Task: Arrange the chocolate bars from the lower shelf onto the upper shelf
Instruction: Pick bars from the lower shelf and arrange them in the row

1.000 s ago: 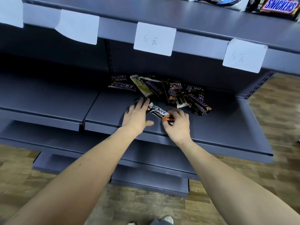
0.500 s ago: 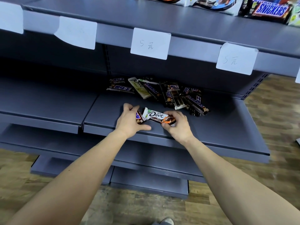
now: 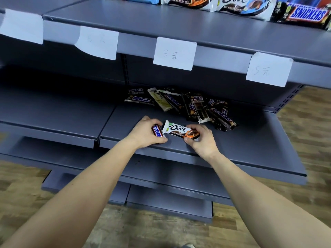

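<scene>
My left hand (image 3: 145, 134) is closed around a dark Snickers bar (image 3: 157, 133) near the front of the grey lower shelf (image 3: 250, 149). My right hand (image 3: 201, 139) pinches the right end of a white Dove bar (image 3: 178, 130), which lies just right of the Snickers bar. Behind both hands a loose pile of chocolate bars (image 3: 195, 106) rests at the back of the lower shelf. The upper shelf (image 3: 161, 20) carries a row of Dove bars (image 3: 238, 6) and a Snickers bar (image 3: 304, 15) at its top right.
White paper price tags (image 3: 174, 53) hang from the upper shelf's front edge. The left lower shelf panel (image 3: 53, 113) lies beside the one with the pile. More grey shelves sit below, above a wooden floor (image 3: 304, 131).
My left hand went from lying flat on the shelf to gripping a Snickers bar. My right hand kept its hold on the Dove bar, and the view tilted up toward the upper shelf.
</scene>
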A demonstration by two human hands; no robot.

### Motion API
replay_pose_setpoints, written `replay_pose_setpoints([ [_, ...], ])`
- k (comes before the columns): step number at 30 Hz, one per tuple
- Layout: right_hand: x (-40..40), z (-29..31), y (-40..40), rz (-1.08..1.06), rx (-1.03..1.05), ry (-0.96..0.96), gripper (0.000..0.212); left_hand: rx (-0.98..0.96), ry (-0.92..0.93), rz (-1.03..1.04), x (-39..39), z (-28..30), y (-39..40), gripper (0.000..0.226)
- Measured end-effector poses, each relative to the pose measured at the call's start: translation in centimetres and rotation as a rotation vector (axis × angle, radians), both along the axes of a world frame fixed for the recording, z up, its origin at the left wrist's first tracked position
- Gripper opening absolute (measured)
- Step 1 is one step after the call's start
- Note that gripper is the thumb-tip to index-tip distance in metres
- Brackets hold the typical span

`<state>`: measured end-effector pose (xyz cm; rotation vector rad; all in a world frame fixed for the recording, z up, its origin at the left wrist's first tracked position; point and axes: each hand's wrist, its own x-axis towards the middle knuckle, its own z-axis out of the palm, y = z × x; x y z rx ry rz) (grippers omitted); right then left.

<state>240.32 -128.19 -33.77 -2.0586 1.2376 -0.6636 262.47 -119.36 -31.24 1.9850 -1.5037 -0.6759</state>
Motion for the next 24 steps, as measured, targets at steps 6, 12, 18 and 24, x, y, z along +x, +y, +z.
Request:
replay_pose_setpoints([
  [6, 0.0, -0.1, 0.0, 0.003, -0.003, -0.002, 0.042, -0.123, 0.067, 0.141, -1.7, -0.5, 0.3, 0.033],
  [12, -0.1, 0.1, -0.1, 0.006, 0.008, 0.003, 0.043, -0.099, 0.629, 0.192, -0.9, 0.3, 0.0, 0.033],
  [18, -0.1, 0.1, 0.0, 0.002, 0.023, -0.004, 0.043, -0.013, 0.706, 0.152, -0.3, 0.0, 0.3, 0.037],
  [24, -0.1, 0.2, 0.0, -0.001, 0.042, -0.018, 0.042, 0.012, 0.549, 0.124, -1.0, -0.5, 0.8, 0.029],
])
